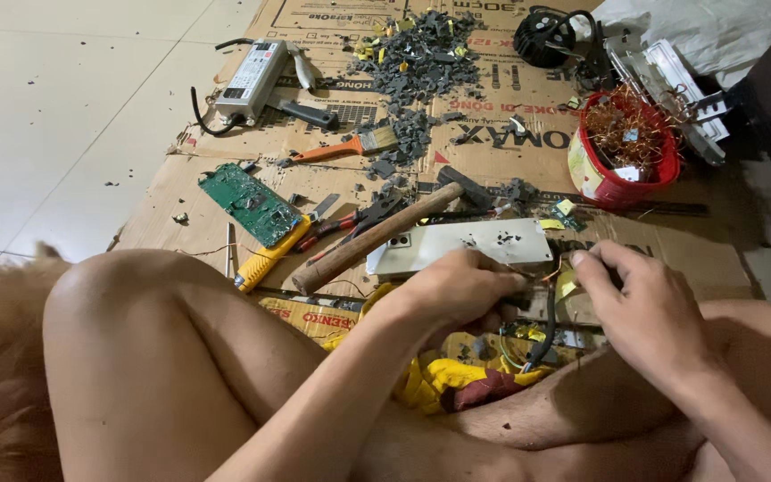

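Working across the cardboard sheet [493, 107] on the floor from its left edge: a silver power-supply box [252, 78] lies near the far-left corner, a green circuit board [252, 203] beside a yellow-handled tool [265, 259] sits nearer you, and a wooden-handled hammer [377, 236] lies slanted toward the middle with an orange-handled brush [345, 147] and a heap of grey broken bits [417, 58] beyond it. Your left hand [461, 290] is curled over the near edge of the white metal plate [461, 244], pressing down on the part under it. Just beside it, your right hand [640, 299] pinches a yellow-tagged wire [566, 284] at the plate's right end, fingers closed on it, a black cable [548, 326] dropping toward your lap. You look to be mid-strip, freeing wiring from the housing; the next pull likely calls for a steady left-hand hold. A red tub of copper wire [622, 147] stands toward the far-right corner.
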